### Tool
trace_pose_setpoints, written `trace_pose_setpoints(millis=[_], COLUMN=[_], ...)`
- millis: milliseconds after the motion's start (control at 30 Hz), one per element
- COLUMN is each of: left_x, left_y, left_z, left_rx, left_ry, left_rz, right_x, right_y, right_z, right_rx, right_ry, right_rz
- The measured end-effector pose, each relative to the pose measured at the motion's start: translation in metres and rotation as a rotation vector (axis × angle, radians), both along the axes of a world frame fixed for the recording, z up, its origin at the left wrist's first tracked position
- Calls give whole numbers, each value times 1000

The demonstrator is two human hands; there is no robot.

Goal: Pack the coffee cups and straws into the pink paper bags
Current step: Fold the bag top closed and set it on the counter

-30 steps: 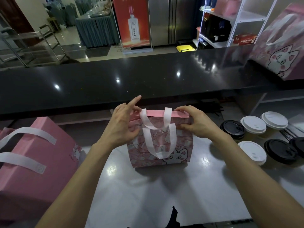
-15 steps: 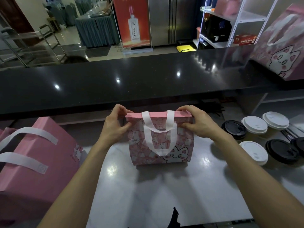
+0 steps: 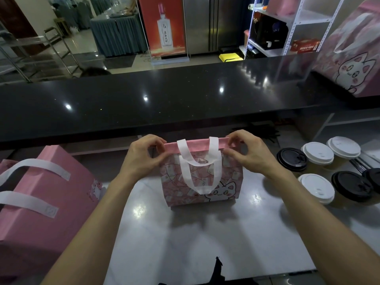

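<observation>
Both hands have shifted slightly along the folded top edge of the small pink bag (image 3: pixel 202 177) since the earlier frames, the left index finger now curled down where it had pointed outward. Far left: a larger pink bag (image 3: pixel 41 202) with two white strap handles lies on the pale table (image 3: pixel 185 243). Left of centre: the left hand (image 3: pixel 144 156) pinches the left end of the small bag's folded top strip between thumb and fingers. Centre: the small bag stands upright on the table, its top closed flat, white handles looped down over the cat print on its near face. Right of centre: the right hand (image 3: pixel 249 151) pinches the right end of the same strip, fingertips closed on it. Right: lidded coffee cups stand together on the table beside the bag, apart from it, three with white lids (image 3: pixel 317 188) and others with black lids (image 3: pixel 292 159). Far right, on the dark raised counter (image 3: pixel 164 99): another pink cat-print bag (image 3: pixel 353 58).
</observation>
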State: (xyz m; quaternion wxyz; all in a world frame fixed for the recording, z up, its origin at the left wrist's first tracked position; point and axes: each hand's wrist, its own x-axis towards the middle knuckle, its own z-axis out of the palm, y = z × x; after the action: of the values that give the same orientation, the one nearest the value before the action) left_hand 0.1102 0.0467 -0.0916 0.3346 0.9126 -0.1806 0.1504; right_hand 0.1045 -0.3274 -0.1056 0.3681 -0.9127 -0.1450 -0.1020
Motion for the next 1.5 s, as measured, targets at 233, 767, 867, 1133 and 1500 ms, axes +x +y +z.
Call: trace_pose_setpoints(millis=[233, 767, 867, 1133, 1500], left_x=[16, 10, 7, 27, 17], left_y=[-4, 1, 8, -46, -82], left_z=[15, 16, 37, 80, 51], left_rx=[200, 365, 384, 341, 723], left_ry=[178, 56, 162, 424, 143], left_rz=[-66, -40, -101, -175, -191], right_x=[14, 4, 6, 28, 21], right_y=[-1, -19, -27, 41, 80], right_z=[14, 11, 29, 86, 59], right_rx=[-87, -202, -117, -350, -574], right_ry=[106, 46, 157, 187, 86], right_rz=[6, 14, 25, 195, 310])
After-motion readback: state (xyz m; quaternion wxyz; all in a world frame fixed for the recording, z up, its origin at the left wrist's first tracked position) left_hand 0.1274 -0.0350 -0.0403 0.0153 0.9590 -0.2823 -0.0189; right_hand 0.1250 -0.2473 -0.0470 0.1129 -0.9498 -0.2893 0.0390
